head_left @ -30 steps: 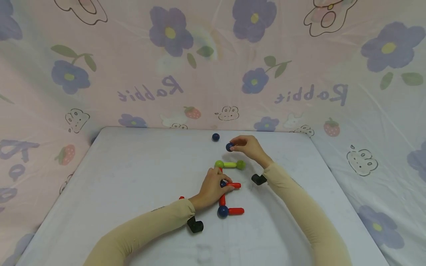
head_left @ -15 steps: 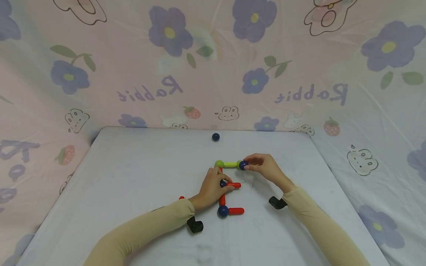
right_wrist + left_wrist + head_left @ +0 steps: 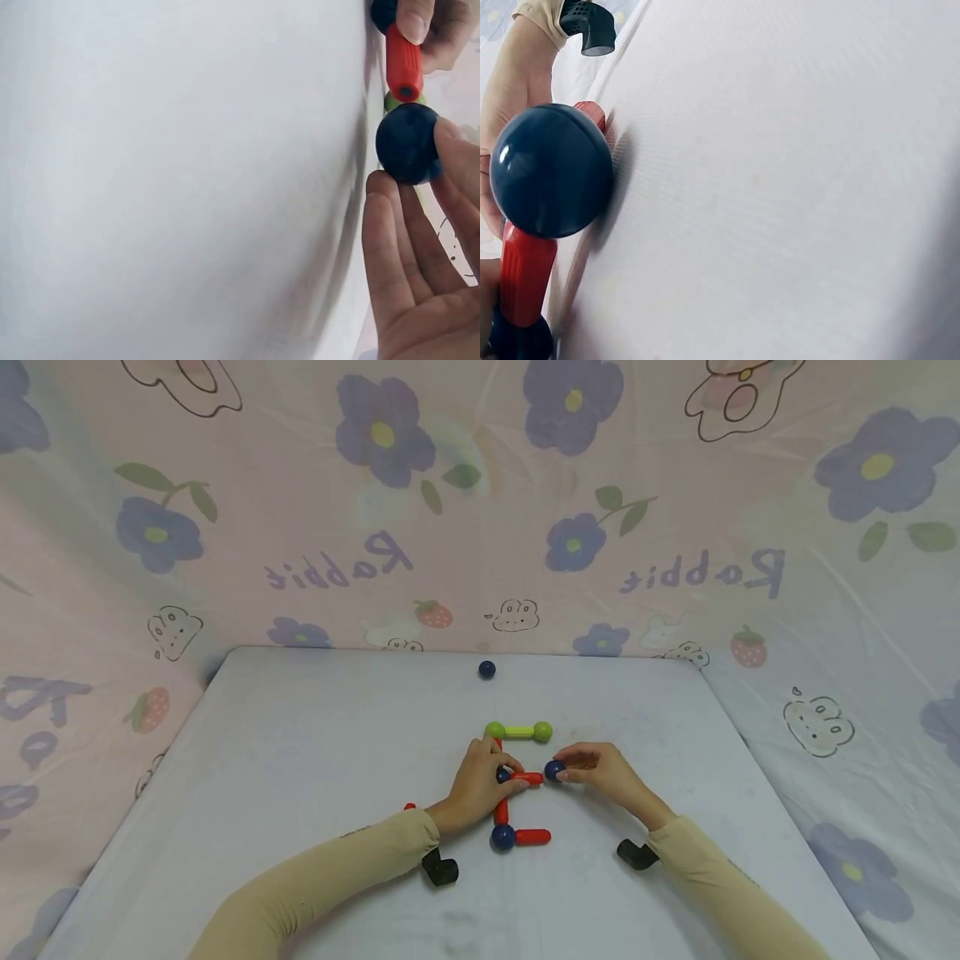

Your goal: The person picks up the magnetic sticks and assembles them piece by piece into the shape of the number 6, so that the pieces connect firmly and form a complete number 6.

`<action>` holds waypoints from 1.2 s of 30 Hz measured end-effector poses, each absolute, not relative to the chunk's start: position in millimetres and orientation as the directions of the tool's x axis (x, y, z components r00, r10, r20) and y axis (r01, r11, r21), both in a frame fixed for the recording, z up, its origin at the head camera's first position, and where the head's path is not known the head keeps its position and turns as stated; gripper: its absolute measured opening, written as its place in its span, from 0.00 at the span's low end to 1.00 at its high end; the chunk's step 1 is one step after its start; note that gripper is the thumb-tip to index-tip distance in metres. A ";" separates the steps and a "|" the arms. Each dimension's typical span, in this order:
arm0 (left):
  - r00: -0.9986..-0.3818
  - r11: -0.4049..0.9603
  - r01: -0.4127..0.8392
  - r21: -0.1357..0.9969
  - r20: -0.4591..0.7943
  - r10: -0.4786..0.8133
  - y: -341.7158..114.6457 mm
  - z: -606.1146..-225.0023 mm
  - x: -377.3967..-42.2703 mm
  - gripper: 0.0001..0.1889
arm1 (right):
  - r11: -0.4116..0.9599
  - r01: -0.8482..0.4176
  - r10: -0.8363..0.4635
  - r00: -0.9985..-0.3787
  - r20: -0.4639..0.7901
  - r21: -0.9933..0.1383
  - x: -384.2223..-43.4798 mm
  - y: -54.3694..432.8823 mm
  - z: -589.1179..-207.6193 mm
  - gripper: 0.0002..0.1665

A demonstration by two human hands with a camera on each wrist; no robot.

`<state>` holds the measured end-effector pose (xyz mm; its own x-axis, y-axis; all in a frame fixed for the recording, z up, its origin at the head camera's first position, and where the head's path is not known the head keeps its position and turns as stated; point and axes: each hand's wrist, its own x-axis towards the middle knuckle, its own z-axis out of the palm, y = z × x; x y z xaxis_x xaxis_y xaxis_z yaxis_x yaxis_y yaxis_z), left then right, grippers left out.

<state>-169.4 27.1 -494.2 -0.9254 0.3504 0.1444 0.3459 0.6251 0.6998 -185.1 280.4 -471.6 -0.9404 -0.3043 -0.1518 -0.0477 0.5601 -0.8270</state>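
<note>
My left hand (image 3: 474,783) grips the middle dark blue ball (image 3: 502,774) of a ball-and-rod frame, its thumb beside the root of a red rod (image 3: 529,777) pointing right. In my right hand (image 3: 609,774) a loose dark blue ball (image 3: 409,142) is pinched between thumb and fingers, close to that rod's free end. The frame's far end has two green balls (image 3: 543,732) joined by a yellow-green rod (image 3: 518,732). Its near corner is another dark blue ball (image 3: 551,171) with a red rod (image 3: 533,837) pointing right. The left hand partly hides the frame's upright red rods.
A single dark blue ball (image 3: 487,670) lies near the back edge of the white table (image 3: 337,710). A red piece (image 3: 409,806) peeks out behind the left forearm. A patterned cloth (image 3: 465,527) hangs behind the table.
The right hand has carried its blue ball toward the person, from near the back ball, past the green end, to the middle red rod's tip. The left hand has stayed put.
</note>
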 end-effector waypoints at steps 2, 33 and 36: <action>-0.925 0.624 0.347 0.700 0.146 0.351 27.3 -494.6 -169.3 0.12 | 0.559 -0.064 -0.319 -0.937 -0.143 -0.827 -183.1 279.6 -472.2 0.22; -0.927 0.620 0.341 0.707 0.143 0.346 27.8 -497.0 -169.1 0.12 | 0.540 -0.090 -0.351 -0.928 -0.126 -0.837 -177.1 276.9 -476.0 0.20; -0.929 0.603 0.336 0.723 0.150 0.338 26.1 -495.4 -167.9 0.13 | 0.542 -0.085 -0.349 -0.928 -0.131 -0.836 -177.4 276.7 -476.3 0.20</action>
